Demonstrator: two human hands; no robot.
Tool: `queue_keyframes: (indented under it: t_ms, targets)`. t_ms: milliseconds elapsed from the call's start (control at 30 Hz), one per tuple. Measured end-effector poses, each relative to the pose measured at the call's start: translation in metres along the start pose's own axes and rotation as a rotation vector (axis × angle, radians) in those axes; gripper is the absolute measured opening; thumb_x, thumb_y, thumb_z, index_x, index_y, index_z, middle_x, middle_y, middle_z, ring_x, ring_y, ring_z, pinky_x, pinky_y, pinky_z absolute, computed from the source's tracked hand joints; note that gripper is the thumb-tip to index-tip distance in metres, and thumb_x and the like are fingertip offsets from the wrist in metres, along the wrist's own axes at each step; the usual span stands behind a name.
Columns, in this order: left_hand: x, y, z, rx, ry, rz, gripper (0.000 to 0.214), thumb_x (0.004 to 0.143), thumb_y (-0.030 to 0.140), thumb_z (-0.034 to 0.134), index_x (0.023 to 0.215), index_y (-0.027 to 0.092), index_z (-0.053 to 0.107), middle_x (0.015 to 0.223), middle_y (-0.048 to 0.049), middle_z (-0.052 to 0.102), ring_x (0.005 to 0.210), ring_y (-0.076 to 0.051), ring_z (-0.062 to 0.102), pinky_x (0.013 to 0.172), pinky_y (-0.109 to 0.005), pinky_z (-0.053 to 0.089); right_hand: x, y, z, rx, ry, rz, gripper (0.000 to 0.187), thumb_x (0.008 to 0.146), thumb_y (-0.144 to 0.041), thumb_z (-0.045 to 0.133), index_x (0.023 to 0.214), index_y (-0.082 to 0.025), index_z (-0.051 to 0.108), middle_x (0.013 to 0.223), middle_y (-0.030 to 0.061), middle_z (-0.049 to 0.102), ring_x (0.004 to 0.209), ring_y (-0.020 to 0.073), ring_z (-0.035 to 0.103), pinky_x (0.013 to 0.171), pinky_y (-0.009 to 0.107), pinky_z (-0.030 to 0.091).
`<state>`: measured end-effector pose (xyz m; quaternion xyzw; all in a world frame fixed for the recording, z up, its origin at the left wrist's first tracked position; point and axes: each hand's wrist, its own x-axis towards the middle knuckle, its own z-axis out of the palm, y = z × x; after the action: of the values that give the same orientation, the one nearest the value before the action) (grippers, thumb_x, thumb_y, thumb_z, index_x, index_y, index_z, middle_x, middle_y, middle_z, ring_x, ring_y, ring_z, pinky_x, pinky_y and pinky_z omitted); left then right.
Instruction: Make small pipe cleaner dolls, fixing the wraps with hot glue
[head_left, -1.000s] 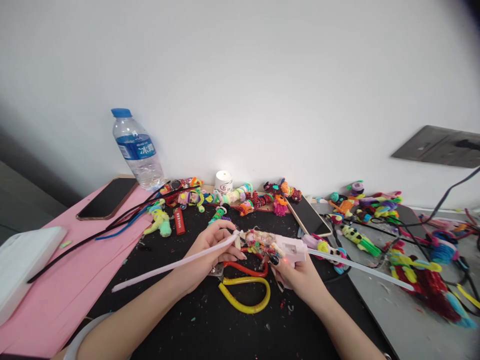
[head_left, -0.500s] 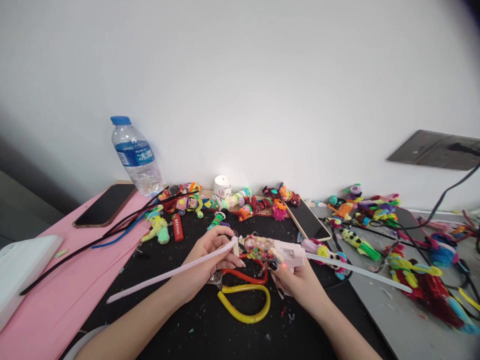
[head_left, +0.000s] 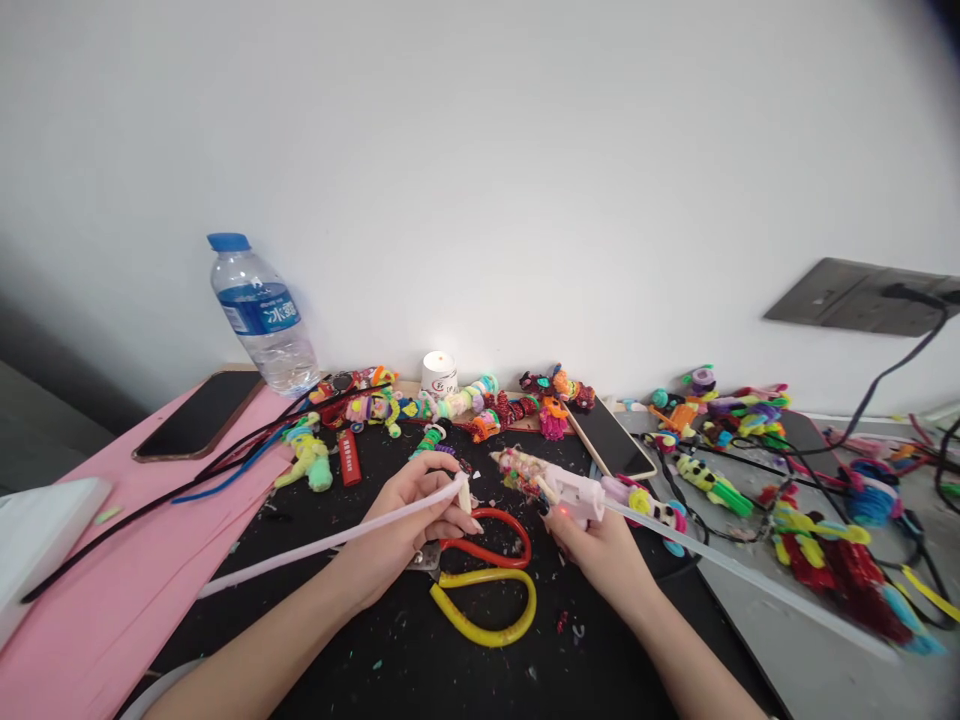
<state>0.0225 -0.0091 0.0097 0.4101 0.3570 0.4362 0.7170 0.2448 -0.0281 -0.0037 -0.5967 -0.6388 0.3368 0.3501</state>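
Observation:
My left hand is closed on a pale lilac pipe cleaner, whose long end trails down to the left. A small cream-coloured piece shows at its fingertips. My right hand grips a white hot glue gun with fuzz stuck around its front, pointing left, apart from the left hand. A long translucent glue stick sticks out of its back, and a small red light glows on its body. Scissors with one red and one yellow handle lie on the black mat between my forearms.
Several pipe-cleaner figures lie along the wall and at the right. A water bottle, a paper cup, a red lighter, a dark phone and a white-edged phone lie or stand around the black mat.
The glue gun has drawn back to the right from the left hand, widening the gap. Its glue stick reaches further out behind. The left hand keeps the pipe cleaner and has shifted slightly left.

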Motion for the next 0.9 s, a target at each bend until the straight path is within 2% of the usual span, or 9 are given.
queue_keyframes:
  t_ms: [100,200,300,433,500,600,667,800,900]
  targets:
    - [0.001,-0.002,-0.002,0.035,0.019,0.011,0.017,0.083,0.03,0.059,0.094,0.022,0.05,0.073,0.003,0.062,0.064,-0.01,0.067,0.063,-0.018,0.052,0.007,-0.003,-0.006,-0.248,0.106,-0.057,0.017,0.078,-0.024,0.049,0.084,-0.016,0.062,0.065,0.0018,0.059,0.06,0.0164,0.054,0.056,0.027,0.042]
    - [0.002,-0.005,-0.004,0.122,0.038,0.034,0.018,0.082,0.032,0.058,0.095,0.021,0.051,0.076,0.0018,0.062,0.066,-0.012,0.068,0.063,-0.02,0.052,0.011,0.004,-0.007,-0.415,0.163,-0.111,0.028,0.076,-0.021,0.05,0.102,-0.015,0.06,0.09,0.0081,0.064,0.081,0.0224,0.059,0.073,0.034,0.046]
    - [0.001,-0.006,-0.005,0.219,0.032,0.095,0.017,0.083,0.033,0.057,0.094,0.021,0.053,0.079,0.0003,0.062,0.068,-0.016,0.069,0.063,-0.023,0.052,0.012,0.012,-0.007,-0.531,0.225,-0.179,0.041,0.076,-0.021,0.052,0.116,-0.014,0.054,0.108,0.0129,0.059,0.099,0.0281,0.055,0.085,0.043,0.044]
    - [-0.002,-0.005,-0.002,0.384,0.053,0.152,0.015,0.082,0.031,0.056,0.092,0.02,0.057,0.083,-0.0028,0.064,0.071,-0.019,0.069,0.065,-0.026,0.051,0.005,0.005,-0.005,-0.561,0.317,-0.323,0.049,0.073,-0.017,0.055,0.121,-0.018,0.051,0.119,0.0131,0.051,0.11,0.0314,0.046,0.093,0.051,0.039]
    - [-0.003,-0.006,-0.001,0.472,0.06,0.171,0.014,0.083,0.03,0.054,0.091,0.02,0.059,0.083,-0.0037,0.065,0.071,-0.02,0.068,0.064,-0.025,0.051,-0.002,-0.006,0.0,-0.458,0.266,-0.424,0.049,0.075,-0.016,0.055,0.123,-0.02,0.048,0.117,0.0123,0.05,0.109,0.0277,0.047,0.091,0.045,0.042]
    - [-0.003,-0.01,0.0,0.66,0.055,0.289,0.016,0.084,0.026,0.051,0.092,0.022,0.063,0.087,-0.0038,0.067,0.075,-0.019,0.067,0.069,-0.025,0.05,-0.012,-0.021,0.015,-0.312,0.08,-0.634,0.041,0.079,-0.017,0.057,0.12,-0.022,0.051,0.102,0.0093,0.056,0.096,0.0212,0.055,0.081,0.034,0.049]
    - [-0.003,-0.012,-0.001,0.788,0.05,0.379,0.018,0.084,0.024,0.05,0.094,0.024,0.066,0.089,-0.0035,0.069,0.079,-0.019,0.065,0.076,-0.026,0.048,-0.017,-0.027,0.026,-0.289,-0.022,-0.709,0.037,0.08,-0.021,0.06,0.117,-0.021,0.053,0.096,0.0082,0.06,0.086,0.0194,0.057,0.074,0.031,0.05]
    - [-0.003,-0.013,0.001,0.819,0.027,0.399,0.021,0.085,0.022,0.049,0.096,0.024,0.067,0.091,-0.004,0.07,0.081,-0.018,0.065,0.078,-0.026,0.049,-0.021,-0.03,0.039,-0.205,0.002,-0.737,0.012,0.083,-0.015,0.054,0.093,-0.02,0.06,0.08,0.0055,0.063,0.074,0.0169,0.058,0.067,0.03,0.049]
    - [-0.004,-0.013,0.002,0.706,-0.004,0.339,0.021,0.084,0.024,0.051,0.098,0.022,0.066,0.093,-0.0054,0.069,0.076,-0.018,0.066,0.071,-0.025,0.053,-0.021,-0.029,0.038,-0.132,0.056,-0.656,0.013,0.084,-0.011,0.049,0.084,-0.02,0.059,0.073,0.0048,0.062,0.069,0.016,0.057,0.062,0.028,0.049]
